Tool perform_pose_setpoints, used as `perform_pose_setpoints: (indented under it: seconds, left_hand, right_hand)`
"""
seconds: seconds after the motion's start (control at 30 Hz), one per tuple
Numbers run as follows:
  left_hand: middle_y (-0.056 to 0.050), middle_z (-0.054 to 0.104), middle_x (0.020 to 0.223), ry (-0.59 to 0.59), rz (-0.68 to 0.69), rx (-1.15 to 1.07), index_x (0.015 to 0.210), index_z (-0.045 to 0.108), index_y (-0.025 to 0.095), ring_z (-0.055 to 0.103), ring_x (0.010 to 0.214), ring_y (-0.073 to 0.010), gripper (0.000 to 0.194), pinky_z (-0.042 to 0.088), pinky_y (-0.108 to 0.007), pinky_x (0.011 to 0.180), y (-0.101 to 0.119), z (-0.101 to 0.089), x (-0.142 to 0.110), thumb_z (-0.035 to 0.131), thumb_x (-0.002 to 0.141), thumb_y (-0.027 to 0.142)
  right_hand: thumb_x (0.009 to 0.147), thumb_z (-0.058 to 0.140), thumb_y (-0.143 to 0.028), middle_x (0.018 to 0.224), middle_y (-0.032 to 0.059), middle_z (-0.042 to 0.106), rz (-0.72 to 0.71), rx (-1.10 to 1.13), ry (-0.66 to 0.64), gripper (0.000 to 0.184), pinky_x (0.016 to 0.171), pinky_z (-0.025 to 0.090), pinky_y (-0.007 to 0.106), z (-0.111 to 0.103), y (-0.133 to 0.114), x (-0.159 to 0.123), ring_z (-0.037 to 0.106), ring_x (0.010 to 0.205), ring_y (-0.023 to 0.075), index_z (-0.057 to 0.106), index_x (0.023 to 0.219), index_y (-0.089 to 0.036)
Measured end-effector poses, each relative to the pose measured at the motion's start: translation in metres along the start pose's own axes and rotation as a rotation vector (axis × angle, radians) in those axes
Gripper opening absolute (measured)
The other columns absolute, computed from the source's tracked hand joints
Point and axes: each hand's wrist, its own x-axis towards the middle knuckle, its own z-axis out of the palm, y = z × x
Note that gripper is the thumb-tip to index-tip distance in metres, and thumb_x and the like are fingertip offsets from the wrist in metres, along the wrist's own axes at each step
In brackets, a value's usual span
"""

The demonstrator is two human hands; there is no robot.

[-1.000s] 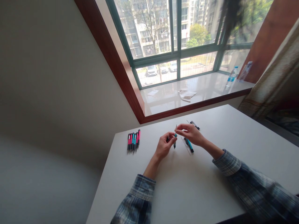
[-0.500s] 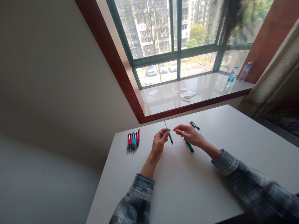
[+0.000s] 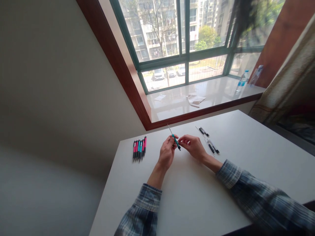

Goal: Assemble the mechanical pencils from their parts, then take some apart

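Observation:
My left hand is closed around a teal pen barrel, tilted, with its black end pointing down towards me. A thin refill sticks out of its upper end. Close against the barrel's right side, my right hand pinches its thumb and fingers together; what lies between those fingertips is too small to make out. To the right of that hand are loose pen parts: a black grip, a clear piece with a black clip and a thin refill lying beside them.
Several pink and teal pens lie in a row on the white table at the left. Further black pen parts lie near the back edge. Beyond, the window sill holds a cloth and water bottles.
My right hand has moved left and down to the pen barrel, and its fingers have closed. The teal and black piece seen beneath that hand is gone from there. More teal shows in my left hand.

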Motion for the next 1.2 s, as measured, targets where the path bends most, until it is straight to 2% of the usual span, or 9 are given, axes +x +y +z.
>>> perform_pose_setpoints:
  seconds: [0.17, 0.33, 0.53, 0.63, 0.8, 0.87, 0.93, 1.03, 1.2]
  left_hand:
    - [-0.008, 0.070, 0.110, 0.007, -0.019, -0.024, 0.107, 0.074, 0.017, 0.061, 0.098, -0.0187, 0.034, 0.047, -0.030, 0.084, -0.005, 0.002, 0.003, 0.071, 0.090, 0.046]
    - [-0.013, 0.070, 0.124, -0.043, -0.027, -0.089, 0.114, 0.074, 0.015, 0.061, 0.117, -0.0260, 0.037, 0.046, -0.037, 0.099, -0.004, 0.007, 0.003, 0.071, 0.091, 0.043]
    - [-0.014, 0.069, 0.128, -0.090, -0.066, -0.092, 0.119, 0.074, 0.015, 0.062, 0.116, -0.0267, 0.039, 0.047, -0.039, 0.099, -0.004, 0.009, -0.003, 0.070, 0.092, 0.043]
    - [-0.013, 0.068, 0.130, -0.102, -0.043, -0.050, 0.114, 0.074, 0.016, 0.061, 0.115, -0.0268, 0.034, 0.046, -0.040, 0.099, -0.001, 0.006, -0.003, 0.067, 0.093, 0.043]
    - [-0.009, 0.066, 0.130, 0.004, 0.096, 0.036, 0.103, 0.072, 0.021, 0.053, 0.128, -0.0248, 0.022, 0.040, -0.038, 0.106, 0.010, -0.005, 0.000, 0.063, 0.095, 0.039]
    - [-0.007, 0.067, 0.121, 0.022, 0.122, 0.106, 0.101, 0.070, 0.022, 0.057, 0.121, -0.0223, 0.022, 0.041, -0.035, 0.102, 0.011, -0.010, -0.001, 0.062, 0.095, 0.041]
    - [-0.006, 0.067, 0.105, 0.015, 0.132, 0.208, 0.099, 0.069, 0.021, 0.060, 0.103, -0.0195, 0.024, 0.044, -0.032, 0.094, 0.009, -0.014, -0.003, 0.060, 0.096, 0.043]
    - [-0.002, 0.062, 0.083, -0.047, 0.139, 0.423, 0.096, 0.069, 0.020, 0.056, 0.081, -0.0164, 0.027, 0.044, -0.030, 0.082, 0.000, -0.017, -0.006, 0.059, 0.096, 0.044]
    - [-0.001, 0.059, 0.077, -0.100, 0.119, 0.574, 0.097, 0.070, 0.018, 0.053, 0.075, -0.0157, 0.027, 0.043, -0.029, 0.077, -0.013, -0.024, -0.008, 0.061, 0.094, 0.044]
  right_hand:
    - [0.089, 0.071, -0.024, 0.074, -0.0002, 0.069, -0.062, 0.008, -0.005, 0.007, 0.065, 0.048, 0.027, 0.003, 0.000, 0.000, 0.063, 0.065, 0.0152, 0.075, 0.094, -0.023]
    - [0.090, 0.066, -0.017, 0.080, 0.0015, 0.069, -0.159, -0.042, 0.005, 0.012, 0.066, 0.047, 0.026, 0.003, -0.006, 0.002, 0.060, 0.065, 0.0142, 0.075, 0.094, -0.022]
    - [0.084, 0.065, -0.010, 0.082, 0.0009, 0.070, -0.139, 0.040, -0.114, 0.013, 0.062, 0.047, 0.024, 0.005, -0.010, 0.002, 0.059, 0.065, 0.0132, 0.073, 0.085, -0.021]
    - [0.083, 0.066, -0.012, 0.081, 0.0004, 0.072, -0.103, 0.021, -0.104, 0.013, 0.064, 0.049, 0.026, 0.002, -0.009, 0.001, 0.062, 0.068, 0.0148, 0.073, 0.089, -0.021]
    - [0.085, 0.070, -0.024, 0.088, 0.0022, 0.077, -0.062, -0.115, -0.041, 0.007, 0.072, 0.053, 0.032, -0.011, -0.002, 0.006, 0.066, 0.072, 0.0178, 0.074, 0.091, -0.023]
    - [0.086, 0.069, -0.028, 0.089, 0.0036, 0.076, -0.002, -0.076, -0.014, 0.013, 0.071, 0.054, 0.032, -0.017, 0.002, 0.009, 0.067, 0.074, 0.0187, 0.073, 0.097, -0.023]
    - [0.086, 0.069, -0.033, 0.093, 0.0061, 0.076, 0.076, 0.053, 0.009, 0.024, 0.068, 0.055, 0.031, -0.023, 0.006, 0.013, 0.070, 0.079, 0.0203, 0.070, 0.106, -0.021]
    - [0.083, 0.071, -0.039, 0.093, 0.0087, 0.077, 0.195, 0.249, 0.012, 0.029, 0.059, 0.053, 0.029, -0.032, 0.010, 0.018, 0.069, 0.078, 0.0208, 0.067, 0.104, -0.019]
    - [0.082, 0.073, -0.047, 0.100, 0.0104, 0.075, 0.265, 0.417, 0.079, 0.035, 0.063, 0.054, 0.027, -0.043, 0.016, 0.020, 0.068, 0.085, 0.0205, 0.071, 0.100, -0.018]
